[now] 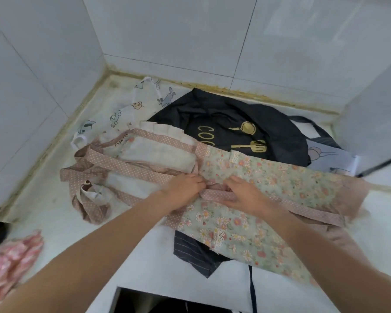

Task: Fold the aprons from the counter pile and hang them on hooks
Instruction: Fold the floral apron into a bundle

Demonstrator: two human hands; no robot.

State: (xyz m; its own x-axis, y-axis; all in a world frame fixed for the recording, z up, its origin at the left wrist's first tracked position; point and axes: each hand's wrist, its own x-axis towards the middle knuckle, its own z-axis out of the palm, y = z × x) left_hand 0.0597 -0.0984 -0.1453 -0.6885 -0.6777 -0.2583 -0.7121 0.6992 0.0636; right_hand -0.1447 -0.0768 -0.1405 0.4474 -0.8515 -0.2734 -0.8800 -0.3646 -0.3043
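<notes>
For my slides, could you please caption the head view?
Both hands, left and right, gather the floral apron at its waist atop the counter pile.

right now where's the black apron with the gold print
In the head view the black apron lies at the back of the counter, near the tiled wall, partly under the floral apron that both hands work on.

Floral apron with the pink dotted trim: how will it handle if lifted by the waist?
Likely floppy: the floral cotton apron with pink dotted trim lies creased over the black apron with gold print. Probably light, thin cloth. Its loose dotted straps would likely dangle and may drag on the white counter.
</notes>
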